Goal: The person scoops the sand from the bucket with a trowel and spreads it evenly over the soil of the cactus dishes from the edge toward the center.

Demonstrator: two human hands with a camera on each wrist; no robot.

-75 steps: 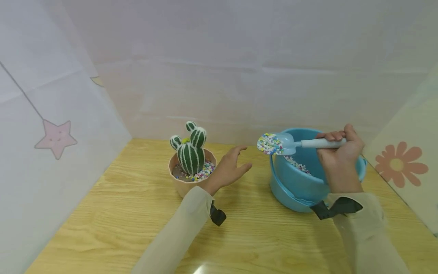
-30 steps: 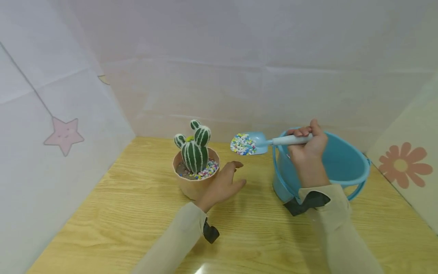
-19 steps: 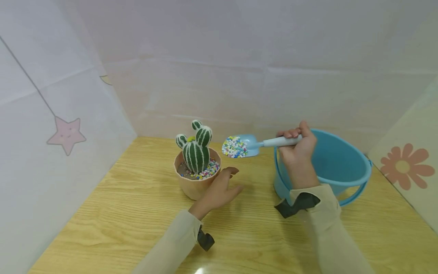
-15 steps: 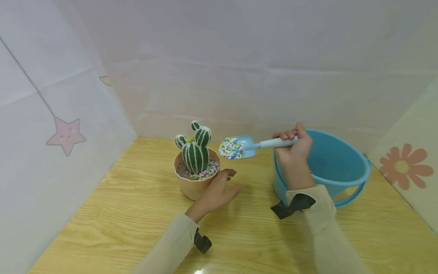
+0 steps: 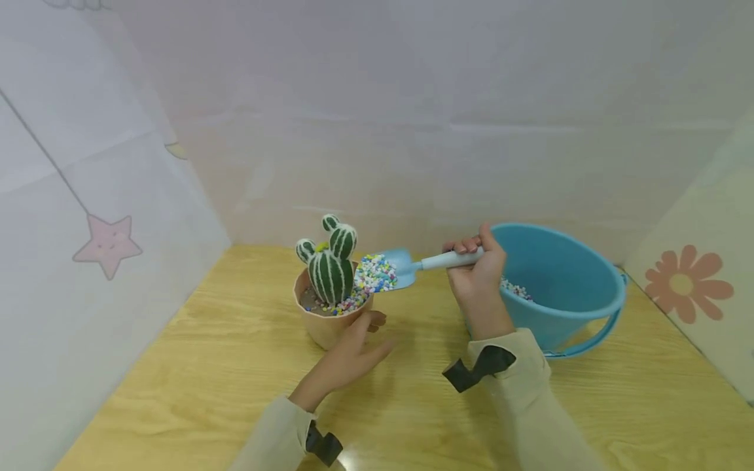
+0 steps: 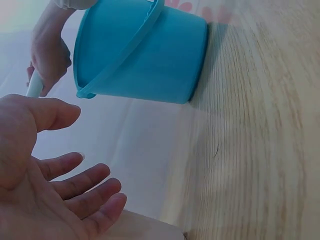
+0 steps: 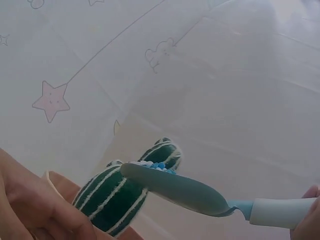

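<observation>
My right hand [image 5: 478, 278] grips the white handle of a light blue toy shovel [image 5: 402, 268]. Small multicoloured beads [image 5: 376, 273] fill its scoop, which overlaps the right rim of a peach flowerpot [image 5: 326, 329] in the head view. In the pot stands a green-and-white cactus [image 5: 331, 277], with brown soil and loose beads around its base. My left hand [image 5: 347, 356] is against the pot's right front side, its fingers relaxed and holding nothing. The right wrist view shows the shovel [image 7: 180, 192] close beside the cactus [image 7: 112, 200], its scoop roughly level.
A blue bucket [image 5: 580, 278] stands tilted on the wooden table [image 5: 177, 392] at the right, with more beads [image 5: 517, 289] inside and its handle hanging at the front. Pale printed cloth [image 5: 377, 163] encloses the back and sides.
My right hand has carried the loaded shovel leftward from over the bucket to the pot's rim. My left hand has shifted down and slightly left along the pot. The bucket stays on the table.
</observation>
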